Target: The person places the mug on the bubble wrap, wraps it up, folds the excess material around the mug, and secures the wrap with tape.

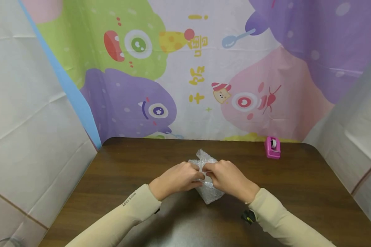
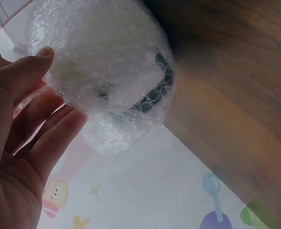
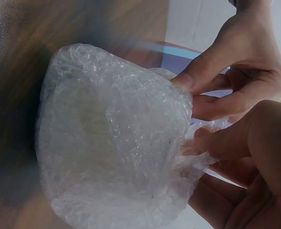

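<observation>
Between left hand (image 1: 180,177) and right hand (image 1: 231,179), the bubble-wrapped bundle (image 1: 210,193) is held, pinched by both. The loose flap (image 3: 193,167) is seemingly being worked; next, a firm hold there seems called for.

Arrangement of the table (image 1: 136,154): bubble-wrapped bundle (image 1: 211,193) near the middle, between left hand (image 1: 178,177) and right hand (image 1: 230,179); tape dispenser (image 1: 273,153) on the tabletop, behind and right of the bundle; backdrop (image 1: 185,118) behind the table; side sheets (image 1: 34,103) at left and right.
</observation>
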Available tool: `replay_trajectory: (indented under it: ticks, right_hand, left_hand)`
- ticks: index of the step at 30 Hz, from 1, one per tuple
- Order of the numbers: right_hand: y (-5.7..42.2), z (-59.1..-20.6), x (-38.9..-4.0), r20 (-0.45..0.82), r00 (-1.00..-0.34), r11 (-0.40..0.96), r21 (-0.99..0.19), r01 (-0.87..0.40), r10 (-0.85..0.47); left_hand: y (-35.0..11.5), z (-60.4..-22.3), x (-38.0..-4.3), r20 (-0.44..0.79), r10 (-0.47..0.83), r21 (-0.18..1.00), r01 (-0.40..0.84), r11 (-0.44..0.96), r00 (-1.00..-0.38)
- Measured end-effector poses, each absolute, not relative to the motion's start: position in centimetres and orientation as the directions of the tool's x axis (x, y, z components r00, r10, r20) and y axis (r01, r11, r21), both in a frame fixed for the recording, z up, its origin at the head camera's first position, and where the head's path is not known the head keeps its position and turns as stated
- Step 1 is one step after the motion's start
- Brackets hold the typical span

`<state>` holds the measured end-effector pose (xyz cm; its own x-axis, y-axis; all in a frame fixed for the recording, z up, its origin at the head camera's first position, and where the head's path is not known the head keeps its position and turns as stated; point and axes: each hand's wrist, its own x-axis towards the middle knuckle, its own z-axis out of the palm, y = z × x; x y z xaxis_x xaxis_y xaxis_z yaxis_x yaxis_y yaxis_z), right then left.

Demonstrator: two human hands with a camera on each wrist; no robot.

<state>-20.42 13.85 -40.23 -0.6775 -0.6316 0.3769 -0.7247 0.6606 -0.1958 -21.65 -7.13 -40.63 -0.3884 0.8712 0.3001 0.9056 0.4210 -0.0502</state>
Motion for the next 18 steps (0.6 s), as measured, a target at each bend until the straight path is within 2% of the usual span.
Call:
replay_trajectory:
  ticks: [18]
  right_hand:
    - [13.59,-40.60,-20.38,0.395,-0.657,0.669,-0.130,-0.731,-0.641]
  left_hand:
    - [-7.18,-40.49,-21.72,0.297,0.874,-0.029,0.911,0.411,-0.384]
